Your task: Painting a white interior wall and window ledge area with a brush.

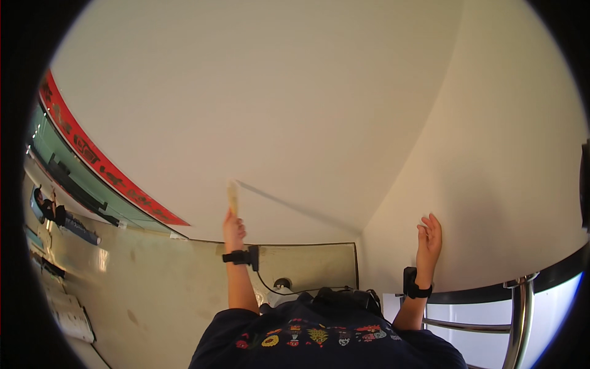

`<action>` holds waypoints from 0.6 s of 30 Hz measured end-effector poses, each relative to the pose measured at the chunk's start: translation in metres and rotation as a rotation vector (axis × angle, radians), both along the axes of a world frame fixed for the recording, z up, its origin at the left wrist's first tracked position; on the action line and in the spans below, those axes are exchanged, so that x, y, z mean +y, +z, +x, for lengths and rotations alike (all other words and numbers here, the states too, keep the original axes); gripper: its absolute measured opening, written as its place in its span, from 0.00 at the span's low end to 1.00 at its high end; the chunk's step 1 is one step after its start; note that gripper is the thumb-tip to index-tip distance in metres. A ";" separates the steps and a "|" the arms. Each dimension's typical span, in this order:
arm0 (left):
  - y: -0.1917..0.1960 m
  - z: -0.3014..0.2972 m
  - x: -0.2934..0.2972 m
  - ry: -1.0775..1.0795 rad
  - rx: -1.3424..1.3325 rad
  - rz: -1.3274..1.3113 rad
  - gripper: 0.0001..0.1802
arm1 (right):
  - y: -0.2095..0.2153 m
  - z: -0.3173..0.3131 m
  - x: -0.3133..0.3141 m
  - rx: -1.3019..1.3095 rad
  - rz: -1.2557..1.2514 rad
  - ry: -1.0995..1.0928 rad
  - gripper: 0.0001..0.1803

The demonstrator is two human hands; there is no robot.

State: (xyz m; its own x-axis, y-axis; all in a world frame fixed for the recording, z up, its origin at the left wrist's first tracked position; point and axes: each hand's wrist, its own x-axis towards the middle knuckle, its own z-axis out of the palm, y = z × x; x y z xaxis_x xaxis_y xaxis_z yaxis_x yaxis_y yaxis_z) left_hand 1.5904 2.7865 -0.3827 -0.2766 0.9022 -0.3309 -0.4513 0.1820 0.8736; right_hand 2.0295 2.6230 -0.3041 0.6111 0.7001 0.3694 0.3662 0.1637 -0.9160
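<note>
My left hand point(234, 231) is raised in front of a large white wall point(276, 111), its fingers wrapped round a slim, pale yellow stick-like tool point(233, 200). The tool points up, its blurred tip at or very near the wall; I cannot tell its exact kind. A thin dark shadow slants from that tip down to the corner on the right. Holding nothing, my right hand point(431, 238) is up beside the right-hand wall point(510, 154) with its fingers loosely apart and slightly bent. Each wrist wears a black strap with a small box.
A red banner point(92, 157) with characters runs above glass doors point(80, 181) on the left. Beyond, at far left, is a person in dark clothes point(55, 210). A metal railing point(521, 320) stands at lower right. Below my left arm lies the beige floor point(160, 277); a black cable point(265, 284) hangs by that wrist.
</note>
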 end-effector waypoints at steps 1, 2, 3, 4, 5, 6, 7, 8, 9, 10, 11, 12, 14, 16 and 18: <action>0.011 -0.009 0.000 0.000 0.012 0.017 0.21 | 0.002 0.001 0.000 -0.003 -0.002 0.002 0.19; 0.022 -0.012 0.002 -0.001 0.024 0.034 0.21 | 0.004 0.001 0.000 0.018 -0.009 -0.002 0.19; 0.025 -0.012 0.004 0.010 0.023 0.034 0.21 | 0.004 0.000 0.001 0.041 -0.013 0.004 0.19; 0.029 -0.009 0.007 -0.047 0.054 0.025 0.22 | 0.005 -0.001 0.002 0.040 -0.012 0.013 0.19; 0.031 -0.004 0.008 -0.105 0.084 0.016 0.22 | 0.005 -0.001 0.003 0.048 -0.017 0.009 0.19; 0.032 0.011 0.006 -0.177 0.121 0.046 0.23 | 0.005 -0.001 0.003 0.056 -0.022 0.002 0.19; 0.032 0.028 0.004 -0.225 0.131 0.073 0.21 | 0.006 -0.002 0.003 0.053 -0.022 0.004 0.19; 0.031 0.047 0.003 -0.295 0.172 0.055 0.20 | 0.007 -0.003 0.003 0.050 -0.035 0.000 0.19; 0.023 0.060 0.003 -0.374 0.185 0.037 0.21 | 0.009 -0.005 0.004 0.048 -0.045 0.001 0.19; 0.034 0.086 -0.002 -0.476 0.173 0.023 0.21 | 0.009 -0.003 0.003 0.042 -0.047 -0.009 0.19; 0.042 0.105 -0.006 -0.544 0.161 0.016 0.21 | 0.008 -0.002 0.001 0.056 -0.039 0.000 0.19; 0.049 0.119 -0.008 -0.547 0.158 0.017 0.21 | 0.008 -0.002 0.001 0.071 -0.030 0.009 0.19; 0.060 0.134 -0.010 -0.630 0.080 0.041 0.22 | 0.008 -0.004 0.001 0.067 -0.028 0.018 0.19; 0.053 0.127 -0.006 -0.627 0.054 0.041 0.22 | 0.007 -0.004 0.001 0.061 -0.023 0.030 0.19; 0.039 0.105 -0.001 -0.513 0.031 0.002 0.21 | 0.003 -0.002 0.002 0.051 -0.003 0.033 0.19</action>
State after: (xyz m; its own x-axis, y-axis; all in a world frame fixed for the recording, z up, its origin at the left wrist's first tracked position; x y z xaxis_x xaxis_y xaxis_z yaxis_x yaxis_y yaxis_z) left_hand 1.6952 2.7852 -0.3433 0.1928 0.9250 -0.3275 -0.2785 0.3717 0.8856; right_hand 2.0272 2.6246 -0.3015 0.6055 0.7213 0.3363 0.3137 0.1721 -0.9338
